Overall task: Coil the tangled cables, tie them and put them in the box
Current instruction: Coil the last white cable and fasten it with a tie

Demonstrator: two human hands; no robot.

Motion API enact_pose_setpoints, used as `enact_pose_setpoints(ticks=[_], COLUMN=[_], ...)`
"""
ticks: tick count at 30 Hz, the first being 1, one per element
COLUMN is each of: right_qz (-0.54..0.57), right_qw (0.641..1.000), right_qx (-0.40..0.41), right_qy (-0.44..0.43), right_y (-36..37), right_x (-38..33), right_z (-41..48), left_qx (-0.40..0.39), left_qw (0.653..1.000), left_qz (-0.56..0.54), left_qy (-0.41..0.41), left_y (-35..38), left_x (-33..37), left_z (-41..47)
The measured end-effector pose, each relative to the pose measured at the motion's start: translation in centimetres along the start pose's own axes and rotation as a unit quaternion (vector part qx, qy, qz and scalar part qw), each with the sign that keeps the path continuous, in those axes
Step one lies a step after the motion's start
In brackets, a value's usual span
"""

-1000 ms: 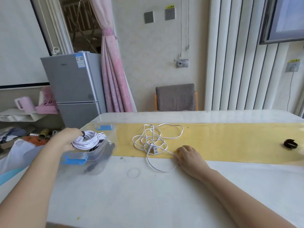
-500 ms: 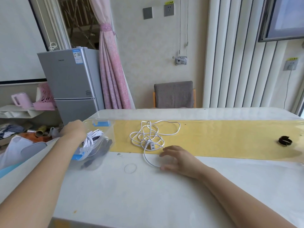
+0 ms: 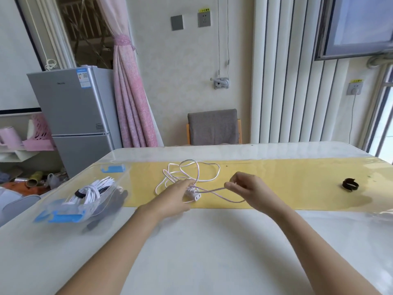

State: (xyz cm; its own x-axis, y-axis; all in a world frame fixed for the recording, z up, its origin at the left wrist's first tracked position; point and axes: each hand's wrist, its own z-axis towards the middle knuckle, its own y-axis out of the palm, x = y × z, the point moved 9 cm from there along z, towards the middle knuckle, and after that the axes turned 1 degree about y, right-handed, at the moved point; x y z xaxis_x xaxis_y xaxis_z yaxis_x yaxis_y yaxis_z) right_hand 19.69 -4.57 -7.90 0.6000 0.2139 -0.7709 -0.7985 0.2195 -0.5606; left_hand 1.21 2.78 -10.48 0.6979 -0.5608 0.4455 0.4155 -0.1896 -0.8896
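Hands: left hand (image 3: 176,196) lies on the loose cable (image 3: 196,173) by its plug (image 3: 194,195); I cannot tell if it pinches. Right hand (image 3: 248,188) pinches one strand between its fingertips.
Loose cable: middle of the frame, in a messy heap on the yellow strip (image 3: 287,182) of the tabletop (image 3: 212,241).
Done: one tied cable (image 3: 91,190) sits in the box (image 3: 57,216), at the left.
Left to do: I think this loose cable needs coiling, tying and boxing.
Tie: a black strap (image 3: 350,184) waits far right, well apart.
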Motion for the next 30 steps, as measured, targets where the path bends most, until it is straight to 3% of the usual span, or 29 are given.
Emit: enact_pose_setpoints(ticks=[3, 7, 9, 11, 14, 17, 19, 21, 23, 26, 28, 30], right_qz=[-0.131, -0.157, -0.135, -0.113, -0.140, -0.263, -0.275, -0.215, -0.154, -0.170, -0.209, -0.213], right_qw=[0.987, 0.928, 0.899, 0.888, 0.896, 0.893, 0.902, 0.938, 0.976, 0.982, 0.973, 0.972], right_qx=[0.077, 0.250, 0.332, 0.353, 0.311, 0.251, 0.271, 0.267, 0.150, -0.031, -0.083, -0.085], right_qy=[0.054, 0.228, 0.251, 0.271, 0.283, 0.265, 0.191, 0.047, -0.046, -0.076, -0.056, -0.052], right_y=[-5.2, -11.4, -13.4, -14.1, -12.8, -10.0, -8.7, -6.2, -1.7, 5.3, 7.4, 7.3], right_x=[3.3, 9.5, 10.5, 11.0, 10.8, 9.4, 6.3, 2.2, -0.7, -1.2, 0.0, 0.4], right_z=[0.3, -1.5, -2.8, -3.5, -2.9, -1.4, -0.8, -0.3, 0.0, -0.1, 0.2, 0.5], left_qx=[0.135, 0.130, 0.147, 0.126, 0.062, 0.098, 0.148, 0.158, 0.151, 0.154, 0.167, 0.209], left_qw=[0.990, 0.989, 0.987, 0.988, 0.987, 0.987, 0.985, 0.986, 0.988, 0.985, 0.975, 0.960], left_qz=[-0.017, 0.024, 0.037, 0.081, 0.137, 0.121, 0.089, 0.047, -0.005, -0.066, -0.138, -0.170], left_qy=[-0.028, -0.060, -0.050, -0.049, -0.064, -0.032, -0.008, -0.010, -0.022, -0.035, -0.042, -0.072], left_y=[-0.5, 1.0, 0.8, 0.7, 0.4, -1.3, -3.0, -4.3, -5.0, -5.3, -5.4, -6.2], left_x=[-1.1, -3.2, -2.8, -2.3, -2.0, 0.1, 1.6, 2.0, 1.7, 1.5, 1.3, 0.4], left_z=[0.5, 0.8, 0.7, 1.0, 1.5, 1.0, 0.7, 1.0, 1.6, 2.1, 2.3, 2.2])
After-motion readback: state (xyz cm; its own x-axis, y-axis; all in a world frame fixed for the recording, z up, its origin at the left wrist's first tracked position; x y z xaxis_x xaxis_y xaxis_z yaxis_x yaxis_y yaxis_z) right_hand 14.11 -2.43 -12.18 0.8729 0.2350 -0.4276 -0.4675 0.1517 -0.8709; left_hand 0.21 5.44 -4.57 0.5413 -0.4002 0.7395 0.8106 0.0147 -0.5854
